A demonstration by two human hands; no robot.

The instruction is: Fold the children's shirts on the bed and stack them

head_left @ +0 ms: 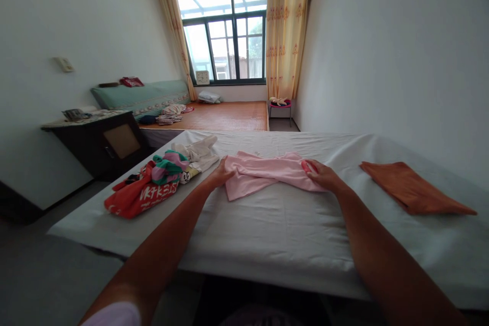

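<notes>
A pale pink garment lies partly folded on the white sheet in front of me; its exact kind I cannot make out. My left hand pinches its left edge. At the other end, my right hand grips the right edge, where a brighter pink-red patch shows by the fingers. Both hands are closed on the cloth, which is stretched between them. Part of the fabric hangs in a flap toward me on the left side.
A pile of clothes, with a red printed garment and a white one, lies left. A folded orange-brown cloth lies right. Beyond the sheet-covered table stand a bed, a dark cabinet and a pink stool.
</notes>
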